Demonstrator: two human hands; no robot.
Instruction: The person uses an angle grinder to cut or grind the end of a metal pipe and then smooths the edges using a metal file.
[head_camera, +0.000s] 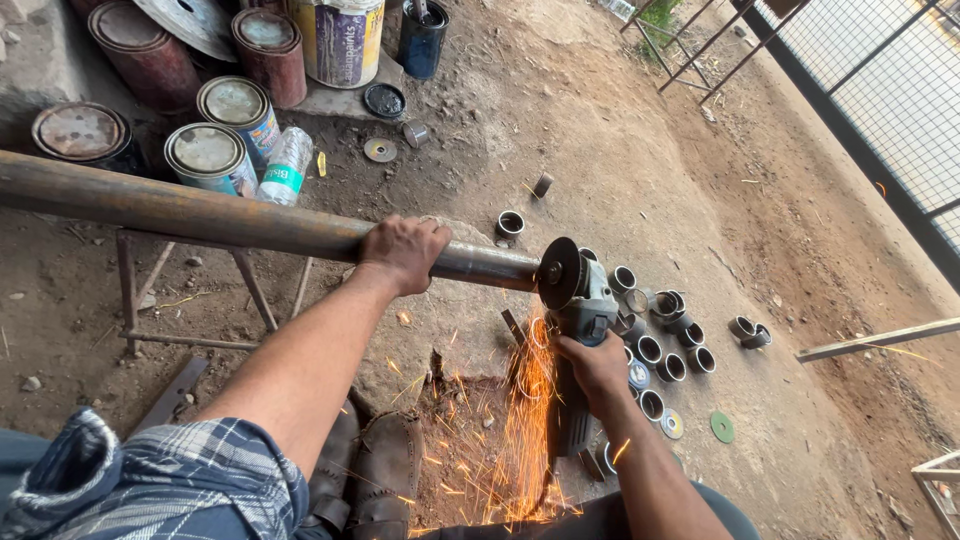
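Two bare hands share the cutting — the left hand (403, 252) clamps down over a long rusty steel pipe (200, 215) resting on a metal stand (190, 300), steadying it, while the right hand (592, 365) grips an angle grinder (578, 300) at the pipe's end, sparks (525, 430) falling to the dirt floor (700, 150) — beside cut pipe rings (660, 345).
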